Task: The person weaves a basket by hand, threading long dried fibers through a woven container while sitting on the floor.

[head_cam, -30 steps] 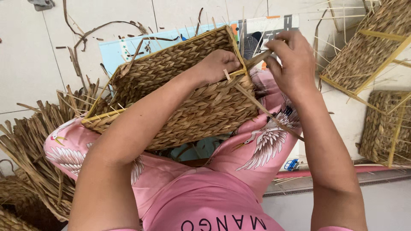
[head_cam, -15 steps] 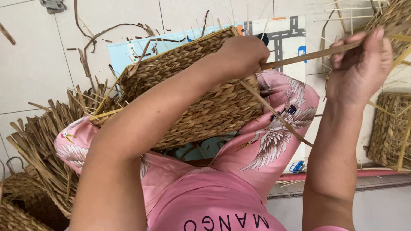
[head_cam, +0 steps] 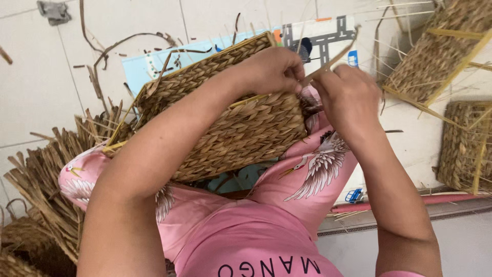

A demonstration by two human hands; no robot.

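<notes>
Basket, woven straw, rectangular; lies on the lap over pink trousers. Head view: walls fully plaited; rim corner at far right unfinished, judging by loose ends. Left hand closed on that rim corner. Right hand pinches a straw strand leading to it. Spare straw on floor, left; more baskets right.

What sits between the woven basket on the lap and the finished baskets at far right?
Head view: the right hand pulling a straw strand, then bare white floor tile up to the finished baskets; woven basket.
</notes>
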